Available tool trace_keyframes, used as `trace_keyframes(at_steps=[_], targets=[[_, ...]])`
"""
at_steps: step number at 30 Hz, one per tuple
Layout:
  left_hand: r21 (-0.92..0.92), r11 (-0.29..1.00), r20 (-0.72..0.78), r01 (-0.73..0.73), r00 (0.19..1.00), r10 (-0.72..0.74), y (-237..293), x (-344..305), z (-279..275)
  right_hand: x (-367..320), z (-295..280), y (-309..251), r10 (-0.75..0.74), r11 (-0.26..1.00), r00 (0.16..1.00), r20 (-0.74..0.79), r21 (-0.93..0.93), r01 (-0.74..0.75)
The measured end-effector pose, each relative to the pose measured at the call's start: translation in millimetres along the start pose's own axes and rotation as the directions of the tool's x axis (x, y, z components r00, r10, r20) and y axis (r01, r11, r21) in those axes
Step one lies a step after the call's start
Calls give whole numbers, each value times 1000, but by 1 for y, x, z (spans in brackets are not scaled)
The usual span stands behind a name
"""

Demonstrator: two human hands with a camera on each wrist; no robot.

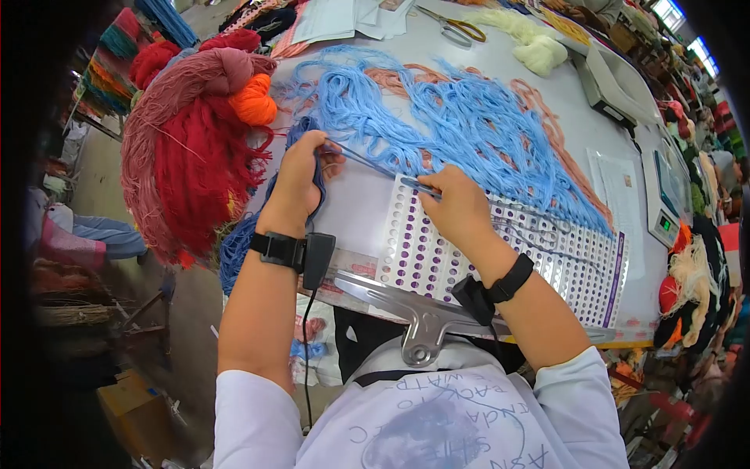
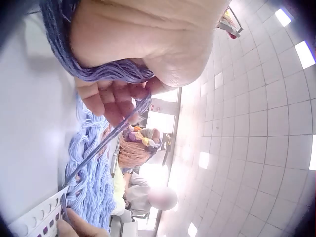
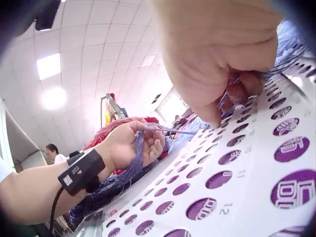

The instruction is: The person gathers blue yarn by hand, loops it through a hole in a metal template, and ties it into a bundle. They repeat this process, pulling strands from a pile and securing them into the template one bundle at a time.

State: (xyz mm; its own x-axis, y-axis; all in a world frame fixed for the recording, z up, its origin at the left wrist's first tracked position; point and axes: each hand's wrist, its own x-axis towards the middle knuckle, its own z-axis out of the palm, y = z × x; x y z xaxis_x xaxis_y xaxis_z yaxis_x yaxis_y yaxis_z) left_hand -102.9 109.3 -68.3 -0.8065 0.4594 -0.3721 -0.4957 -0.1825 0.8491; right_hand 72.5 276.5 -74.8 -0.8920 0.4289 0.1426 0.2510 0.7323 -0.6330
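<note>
My left hand point(image 1: 301, 168) holds a skein of dark blue yarn point(image 2: 59, 44) that loops over the palm and hangs down beside the forearm. From its fingers, taut strands point(image 1: 359, 159) of the same yarn run across to my right hand point(image 1: 459, 205). The right hand pinches them, thumb and fingers curled, close over the left part of a white card with rows of punched holes point(image 1: 398, 242). Purple patches show through many holes. More dark strands point(image 1: 539, 227) trail over the card to the right. Light blue yarn point(image 1: 469, 117) lies in a tangled heap just beyond.
Red yarn point(image 1: 195, 156) and an orange ball of yarn point(image 1: 254, 100) lie at the left. A metal clip point(image 1: 391, 301) sits at the near edge. Scissors point(image 1: 461, 30), pale yellow yarn point(image 1: 539, 55) and papers point(image 1: 324, 19) are at the back, a scale point(image 1: 662, 223) at right.
</note>
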Motion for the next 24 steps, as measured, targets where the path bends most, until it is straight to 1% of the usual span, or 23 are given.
trace_keyframes(at_steps=[1,2,4,5,6,7,8,9,10,11,12,13,14,16,17,18,19,20,21,23,24], targets=[[-80,996,32,-31,999,34,3,-2,-2,2,1,-3,-21,995,1000,-6,-98,20],[-72,997,26,-42,999,44,4,-5,-2,4,2,-5,-29,996,1000,-9,-86,28],[-164,986,180,-5,983,35,3,-9,0,6,3,-9,7,994,1000,-8,-109,-7],[-224,974,288,39,957,28,0,-8,-4,8,3,-9,1,994,1000,-7,-111,-2],[-220,975,291,41,956,26,2,-13,0,9,3,-8,4,994,1000,-10,-110,-5],[-147,988,321,46,947,4,4,-21,11,9,4,-4,-124,986,988,-90,-125,112],[-73,996,351,51,936,-22,5,-28,21,9,4,0,-249,962,954,-165,-153,225],[42,999,417,15,908,-31,5,-34,30,10,1,0,-241,963,957,-164,-158,216],[38,999,419,23,907,-37,-2,-34,36,11,-1,-1,-266,963,950,-165,-84,255],[175,983,498,-49,866,-46,-8,-33,41,12,-4,-4,-289,956,942,-168,-7,292],[302,944,572,-132,817,-69,-15,-33,46,11,-8,-10,-284,958,944,-166,-9,287],[443,879,505,-178,859,-81,-21,-32,54,12,-15,-17,-133,982,991,-27,132,135],[444,878,511,-179,855,-85,-24,-27,54,13,-19,-21,6,968,992,128,248,-37],[529,758,526,-381,849,60,-26,-21,53,15,-13,-10,18,967,991,133,250,-51],[452,833,492,-319,868,65,-21,-19,48,14,-9,-3,24,965,989,147,254,-61],[422,869,423,-259,904,64,-8,-19,42,13,-6,3,34,964,989,142,258,-70],[387,900,350,-202,935,59,7,-16,32,12,-3,8,4,972,993,119,231,-31],[439,877,256,-197,963,88,24,-7,17,11,-2,12,-30,979,995,97,204,10],[297,944,268,-145,961,63,45,9,-2,10,0,13,-24,978,995,96,211,3],[277,958,56,-70,997,56,94,25,-26,11,4,13,-58,993,997,43,110,53],[262,962,20,-75,997,72,116,35,-38,12,7,16,-56,992,998,39,112,52]])
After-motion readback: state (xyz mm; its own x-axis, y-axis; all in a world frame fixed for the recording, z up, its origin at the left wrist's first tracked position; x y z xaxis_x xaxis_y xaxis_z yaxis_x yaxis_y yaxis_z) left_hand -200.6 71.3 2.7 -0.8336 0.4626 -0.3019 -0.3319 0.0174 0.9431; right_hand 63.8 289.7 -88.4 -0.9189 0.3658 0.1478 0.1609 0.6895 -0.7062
